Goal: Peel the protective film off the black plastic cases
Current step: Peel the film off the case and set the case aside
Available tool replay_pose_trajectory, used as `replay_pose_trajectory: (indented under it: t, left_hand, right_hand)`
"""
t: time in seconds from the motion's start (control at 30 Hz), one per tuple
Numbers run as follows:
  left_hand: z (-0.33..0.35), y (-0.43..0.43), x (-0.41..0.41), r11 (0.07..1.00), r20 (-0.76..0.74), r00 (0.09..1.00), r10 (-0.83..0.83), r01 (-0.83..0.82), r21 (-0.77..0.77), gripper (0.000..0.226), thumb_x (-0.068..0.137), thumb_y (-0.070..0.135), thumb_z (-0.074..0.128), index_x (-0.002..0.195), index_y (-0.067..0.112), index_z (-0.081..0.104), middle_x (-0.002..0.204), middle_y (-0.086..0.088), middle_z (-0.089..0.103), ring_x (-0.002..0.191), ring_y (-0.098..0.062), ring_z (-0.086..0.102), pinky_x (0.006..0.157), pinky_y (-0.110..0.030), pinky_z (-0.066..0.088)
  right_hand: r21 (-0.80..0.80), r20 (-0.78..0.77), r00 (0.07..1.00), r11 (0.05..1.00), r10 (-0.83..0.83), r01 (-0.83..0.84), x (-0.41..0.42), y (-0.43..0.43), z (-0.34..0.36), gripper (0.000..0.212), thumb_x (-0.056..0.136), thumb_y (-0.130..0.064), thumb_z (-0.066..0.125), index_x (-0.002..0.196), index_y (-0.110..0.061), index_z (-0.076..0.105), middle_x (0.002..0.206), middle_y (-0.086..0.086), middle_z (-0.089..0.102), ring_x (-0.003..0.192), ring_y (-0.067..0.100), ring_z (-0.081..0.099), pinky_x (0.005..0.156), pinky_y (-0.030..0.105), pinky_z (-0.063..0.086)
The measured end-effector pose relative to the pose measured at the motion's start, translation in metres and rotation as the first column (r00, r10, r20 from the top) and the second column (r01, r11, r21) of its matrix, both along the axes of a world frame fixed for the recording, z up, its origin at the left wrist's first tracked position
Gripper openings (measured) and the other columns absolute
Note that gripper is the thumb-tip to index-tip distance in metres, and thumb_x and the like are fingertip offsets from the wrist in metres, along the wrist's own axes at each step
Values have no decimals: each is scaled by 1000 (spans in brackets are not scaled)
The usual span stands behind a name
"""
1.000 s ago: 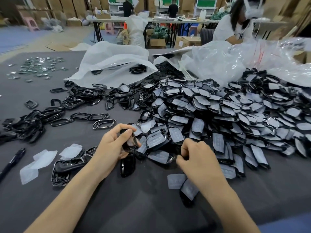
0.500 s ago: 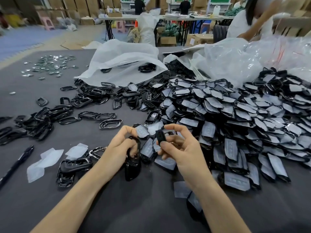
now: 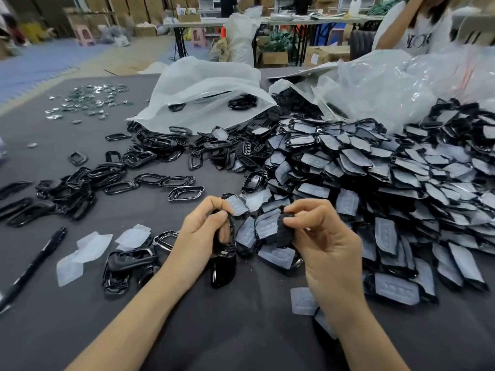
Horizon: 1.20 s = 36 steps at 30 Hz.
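Frame centre: my left hand (image 3: pixel 199 234), fingers (image 3: pixel 217 210) curled, grips one case (image 3: pixel 222 266); right hand (image 3: pixel 332 245) pinches another case (image 3: pixel 281 234). Peel starting, I judge; next move calls for lifting a film edge.

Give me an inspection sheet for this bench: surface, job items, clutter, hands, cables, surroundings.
Surface: dark grey table cover.
Job's things: pile of film-covered cases at right; glossy black case and small black piece in hand.
Clutter: loose films, black frames, pen, plastic bags, shiny bits.
Hands: left hand grips the glossy black case; right hand pinches the small black piece.
Cables: nothing seen.
Surroundings: cardboard boxes, a person opposite.
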<state>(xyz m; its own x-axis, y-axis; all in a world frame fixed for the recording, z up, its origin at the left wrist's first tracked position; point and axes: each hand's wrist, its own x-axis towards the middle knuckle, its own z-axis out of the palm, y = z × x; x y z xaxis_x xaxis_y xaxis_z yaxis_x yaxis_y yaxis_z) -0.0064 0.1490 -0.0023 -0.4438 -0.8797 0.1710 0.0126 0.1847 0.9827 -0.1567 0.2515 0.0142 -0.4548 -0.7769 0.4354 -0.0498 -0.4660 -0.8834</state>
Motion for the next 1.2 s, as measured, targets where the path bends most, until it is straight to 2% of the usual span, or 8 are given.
replay_pose_trajectory:
  t: [0.13, 0.3, 0.47, 0.6, 0.7, 0.83, 1.03, 1.2]
  left_hand:
    - [3, 1, -1, 993, -28, 999, -20, 23, 114, 26, 78, 13, 37, 71, 25, 59, 47, 4, 41, 46, -9, 37, 43, -18, 31]
    - [3, 2, -2, 993, -23, 1000, -7, 10, 120, 23, 72, 13, 38, 73, 23, 59, 48, 3, 41, 47, -9, 37, 45, -17, 31]
    - [3, 2, -2, 997, 31, 999, 19, -21, 74, 21, 72, 15, 42, 75, 28, 58, 50, 5, 43, 51, -10, 37, 47, -18, 30]
    - [3, 2, -1, 998, 75, 997, 29, -34, 58, 21, 72, 16, 44, 78, 30, 58, 51, 6, 44, 54, -19, 33, 50, -27, 25]
    - [3, 3, -1, 1000, 90, 996, 8, -10, 17, 19, 75, 16, 45, 80, 30, 57, 51, 6, 44, 59, -25, 29, 59, -37, 25]
    - [3, 4, 0, 999, 119, 992, -27, 31, -30, 19, 78, 19, 47, 82, 34, 58, 50, 7, 46, 58, -21, 35, 59, -30, 31]
    - [2, 4, -1, 998, 125, 991, -41, 46, -40, 19, 81, 21, 49, 87, 36, 60, 51, 8, 47, 56, -14, 38, 56, -24, 32]
    - [0, 3, 0, 995, 141, 989, -46, 58, -85, 23, 93, 11, 54, 98, 31, 65, 50, 10, 48, 52, -7, 38, 51, -14, 32]
  right_hand:
    - [7, 80, 997, 1000, 21, -21, -1, 2, 3, 14, 75, -11, 64, 69, -22, 69, 90, -5, 68, 86, 13, 65, 77, 25, 55]
    - [65, 150, 988, 998, 17, -27, -3, 3, 7, 19, 75, -14, 64, 64, -29, 67, 88, -8, 70, 72, 6, 62, 57, 18, 47]
    - [195, 296, 955, 980, -18, -42, -8, 2, 1, 44, 83, 10, 60, 61, -27, 69, 89, -5, 71, 58, 4, 55, 52, 16, 44]
    - [207, 335, 942, 976, -12, -62, -8, 0, 1, 18, 70, -9, 68, 64, -25, 71, 92, -2, 71, 57, 5, 53, 54, 17, 45]
    - [217, 345, 938, 972, 4, -84, -8, 1, 1, 13, 67, -13, 68, 64, -25, 71, 92, -2, 71, 59, 5, 54, 55, 17, 46]
    - [238, 376, 927, 966, 2, -98, -8, 1, 2, 13, 66, -12, 68, 63, -24, 71, 91, -1, 71, 57, 6, 54, 54, 18, 46]
    - [290, 405, 914, 944, 29, -159, -8, 3, 5, 7, 64, -21, 74, 67, -26, 70, 70, 1, 57, 50, 9, 46, 51, 19, 44]
    - [349, 282, 957, 921, 72, -173, -5, 3, 2, 8, 80, -9, 66, 78, -14, 73, 67, 5, 66, 63, 16, 62, 60, 21, 52]
